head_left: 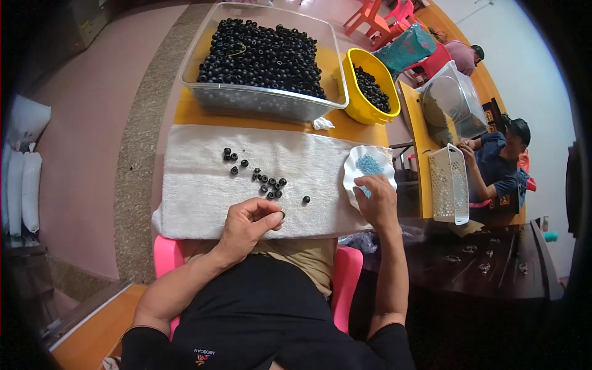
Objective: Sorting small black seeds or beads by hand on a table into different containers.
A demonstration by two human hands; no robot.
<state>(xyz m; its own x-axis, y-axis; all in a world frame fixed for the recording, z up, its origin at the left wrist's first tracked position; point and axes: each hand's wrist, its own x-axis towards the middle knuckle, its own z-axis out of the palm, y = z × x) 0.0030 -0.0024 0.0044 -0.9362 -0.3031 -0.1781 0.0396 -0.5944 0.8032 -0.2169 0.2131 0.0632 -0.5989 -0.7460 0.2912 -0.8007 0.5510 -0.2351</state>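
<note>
My left hand (250,227) is closed at the near edge of the white towel (197,203). Its thumb and fingers pinch a black bead-like piece (282,214), mostly covered by the fingertips. My right hand (377,203) reaches over a white wavy-rimmed dish (349,169). Thumb and index finger stand apart there, close to a heap of tiny light-blue pieces (369,164). Several round black pieces (272,181), some showing a hole, lie scattered on the towel in front of my left hand. A single black piece (306,200) sits between my hands.
Beyond the towel stands a clear plastic bin (265,102) heaped with black pieces. To its right is a yellow tub (351,105) holding more. A white perforated basket (449,185) stands at right, near a seated person (502,160). Pink chair arms (348,277) flank me.
</note>
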